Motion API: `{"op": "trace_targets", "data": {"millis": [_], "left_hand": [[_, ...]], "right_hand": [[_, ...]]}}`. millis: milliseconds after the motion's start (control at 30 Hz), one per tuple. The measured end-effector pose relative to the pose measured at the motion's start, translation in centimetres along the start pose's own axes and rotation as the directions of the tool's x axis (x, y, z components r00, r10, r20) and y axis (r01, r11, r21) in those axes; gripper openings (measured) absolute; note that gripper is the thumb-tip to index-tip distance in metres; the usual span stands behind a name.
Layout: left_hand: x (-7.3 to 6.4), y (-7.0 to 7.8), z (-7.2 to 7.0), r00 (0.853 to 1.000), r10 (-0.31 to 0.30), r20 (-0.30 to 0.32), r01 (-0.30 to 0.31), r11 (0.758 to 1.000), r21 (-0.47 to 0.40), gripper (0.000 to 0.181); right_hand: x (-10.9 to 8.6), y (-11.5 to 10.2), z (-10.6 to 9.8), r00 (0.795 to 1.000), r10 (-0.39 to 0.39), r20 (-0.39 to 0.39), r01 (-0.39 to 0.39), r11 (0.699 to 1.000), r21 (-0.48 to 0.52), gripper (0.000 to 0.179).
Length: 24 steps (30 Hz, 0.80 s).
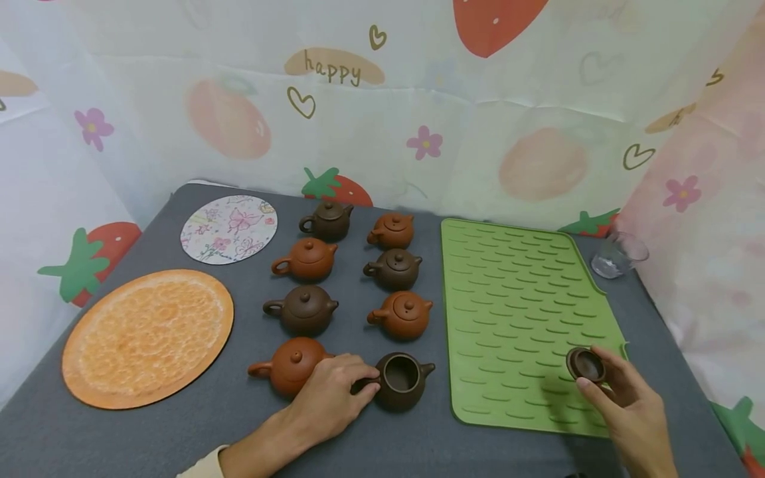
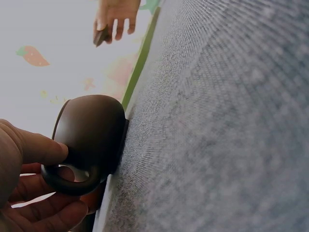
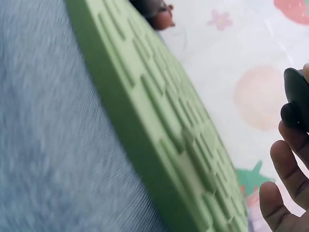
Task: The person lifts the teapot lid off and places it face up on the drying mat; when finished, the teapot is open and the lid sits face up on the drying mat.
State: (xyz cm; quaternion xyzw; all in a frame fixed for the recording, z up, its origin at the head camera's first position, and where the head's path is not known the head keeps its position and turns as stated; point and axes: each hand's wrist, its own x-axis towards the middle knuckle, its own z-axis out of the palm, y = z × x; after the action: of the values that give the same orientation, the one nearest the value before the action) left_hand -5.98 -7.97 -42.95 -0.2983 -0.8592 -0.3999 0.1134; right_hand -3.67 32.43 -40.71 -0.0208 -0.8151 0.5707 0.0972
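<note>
A dark brown teapot (image 1: pixel 402 388) without its lid stands on the grey cloth, its open mouth facing up. My left hand (image 1: pixel 335 398) pinches its loop handle (image 2: pixel 72 183) between thumb and fingers. Over the right part of the green mat (image 1: pixel 496 318), my right hand (image 1: pixel 636 411) holds the small dark teapot lid (image 1: pixel 587 365) by its edge, hollow inner side turned to the head camera. The right wrist view shows the lid (image 3: pixel 297 96) cut off at the frame's edge. Just behind my left hand sits an orange-brown teapot (image 1: pixel 295 365), its spout partly hidden by the hand.
Several more lidded teapots, orange-brown (image 1: pixel 408 315) and dark brown (image 1: pixel 307 310), stand in two columns. To the left lie an orange round mat (image 1: pixel 149 338) and a white butterfly-patterned round mat (image 1: pixel 230 229). A clear glass cup (image 1: pixel 615 255) stands beyond the green mat's right edge.
</note>
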Motion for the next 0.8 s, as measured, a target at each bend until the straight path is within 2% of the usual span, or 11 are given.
{"op": "trace_targets", "data": {"millis": [100, 300, 533, 800], "left_hand": [[0.0, 0.0, 0.0, 1.0, 0.003, -0.003, -0.003, 1.0, 0.002, 0.012], [-0.1, -0.2, 0.1, 1.0, 0.012, -0.01, -0.012, 1.0, -0.002, 0.012], [-0.1, -0.1, 0.1, 1.0, 0.006, -0.01, -0.006, 1.0, -0.005, 0.012], [-0.1, -0.1, 0.1, 1.0, 0.008, -0.013, -0.008, 1.0, -0.007, 0.013]], "right_hand": [[0.3, 1.0, -0.2, 0.999, 0.032, -0.001, -0.032, 0.999, -0.026, 0.057], [0.7, 2.8, -0.5, 0.996, 0.083, 0.031, -0.077, 0.984, -0.161, 0.06], [0.6, 3.2, -0.7, 0.994, 0.111, 0.022, -0.102, 0.961, -0.258, 0.059], [0.6, 3.2, -0.8, 0.984, 0.177, 0.026, -0.154, 0.911, -0.383, 0.056]]}}
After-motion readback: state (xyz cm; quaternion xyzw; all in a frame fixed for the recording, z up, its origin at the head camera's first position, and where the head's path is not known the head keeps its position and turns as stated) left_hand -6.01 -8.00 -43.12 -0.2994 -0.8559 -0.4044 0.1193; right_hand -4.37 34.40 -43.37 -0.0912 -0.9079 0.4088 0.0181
